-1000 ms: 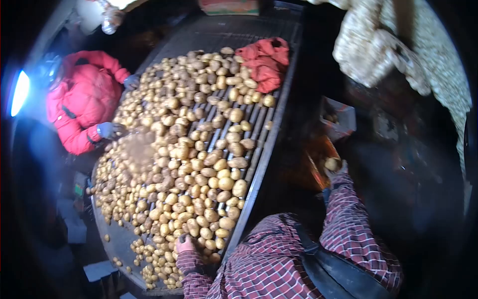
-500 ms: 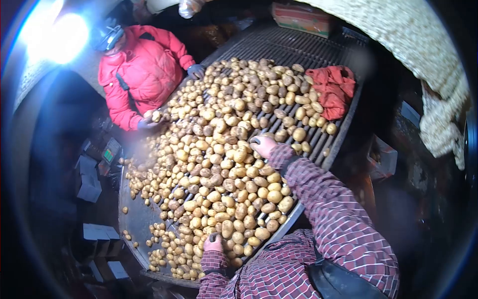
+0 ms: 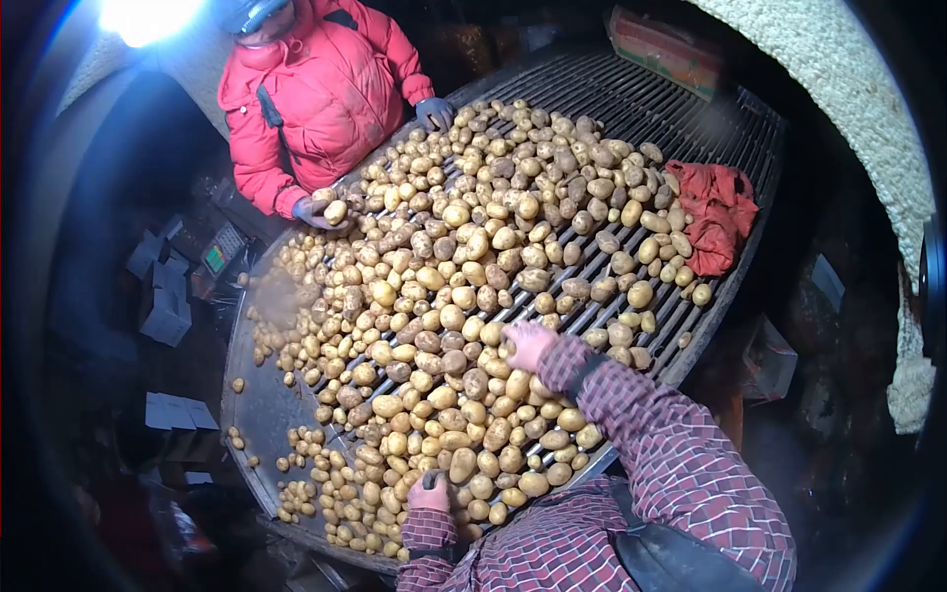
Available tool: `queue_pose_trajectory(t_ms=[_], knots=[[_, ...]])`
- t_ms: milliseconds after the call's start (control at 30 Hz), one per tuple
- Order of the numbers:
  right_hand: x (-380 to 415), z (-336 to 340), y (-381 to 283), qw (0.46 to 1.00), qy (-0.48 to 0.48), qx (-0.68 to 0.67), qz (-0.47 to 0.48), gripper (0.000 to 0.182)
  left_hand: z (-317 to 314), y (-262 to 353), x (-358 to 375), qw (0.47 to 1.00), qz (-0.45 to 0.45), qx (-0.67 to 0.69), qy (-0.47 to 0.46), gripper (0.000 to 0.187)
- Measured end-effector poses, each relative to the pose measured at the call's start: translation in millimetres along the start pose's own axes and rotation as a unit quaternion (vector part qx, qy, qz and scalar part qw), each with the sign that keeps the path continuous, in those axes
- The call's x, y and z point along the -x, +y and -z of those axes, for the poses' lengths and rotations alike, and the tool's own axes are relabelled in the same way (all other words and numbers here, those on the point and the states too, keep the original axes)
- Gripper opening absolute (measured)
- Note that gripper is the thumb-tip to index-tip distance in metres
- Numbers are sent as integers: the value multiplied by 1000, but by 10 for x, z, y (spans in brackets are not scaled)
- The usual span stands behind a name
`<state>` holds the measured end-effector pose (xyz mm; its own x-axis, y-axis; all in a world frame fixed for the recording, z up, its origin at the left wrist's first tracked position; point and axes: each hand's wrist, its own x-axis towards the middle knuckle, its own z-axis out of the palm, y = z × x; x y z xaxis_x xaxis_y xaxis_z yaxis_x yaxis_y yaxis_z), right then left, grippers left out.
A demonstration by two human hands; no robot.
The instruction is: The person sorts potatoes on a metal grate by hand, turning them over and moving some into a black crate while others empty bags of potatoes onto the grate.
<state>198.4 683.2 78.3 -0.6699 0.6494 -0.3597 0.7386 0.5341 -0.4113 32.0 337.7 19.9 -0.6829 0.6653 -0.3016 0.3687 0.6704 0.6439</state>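
A thick layer of potatoes [image 3: 444, 400], some clean and yellow, some brown with soil, covers much of a slatted metal sorting table [image 3: 558, 74]. At the near edge, my left hand [image 3: 430, 494] rests low among the potatoes with its fingers curled and a dark patch at the tips; what it holds, if anything, is hidden. Farther up and to the right, my right hand [image 3: 530, 345] reaches over the potatoes, its fingers bent down against them. I cannot make out whether a potato is inside its grasp.
Across the table a person in a red jacket [image 3: 321, 94] has one gloved hand [image 3: 326, 210] at a potato and another gloved hand [image 3: 434, 113] at the table edge. A red cloth [image 3: 712, 212] lies at the right edge. A carton [image 3: 666, 49] stands at the far end; boxes [image 3: 166, 306] lie left.
My right hand has moved nearer over the potatoes from beside the bare slats. My left hand stays at the near edge. The view has shifted, and the co-worker's left-side hand still holds a potato.
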Motion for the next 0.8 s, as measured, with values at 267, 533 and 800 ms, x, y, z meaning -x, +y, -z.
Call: queue_pose_trajectory(t_ms=[267, 533, 800], knots=[[-591, 484, 33, 968, 80, -238, 4, 35, 115, 266, 48, 999, 43, -11, -5, 19], [-2048, 1116, 16, 989, 145, 11, -9, 57, 75, 169, -23, 997, 75, 27, -18, 18], [-2019, 1344, -157, 978, -111, 176, 23, 62, 135, 309, -31, 996, 84, 23, -28, 21]])
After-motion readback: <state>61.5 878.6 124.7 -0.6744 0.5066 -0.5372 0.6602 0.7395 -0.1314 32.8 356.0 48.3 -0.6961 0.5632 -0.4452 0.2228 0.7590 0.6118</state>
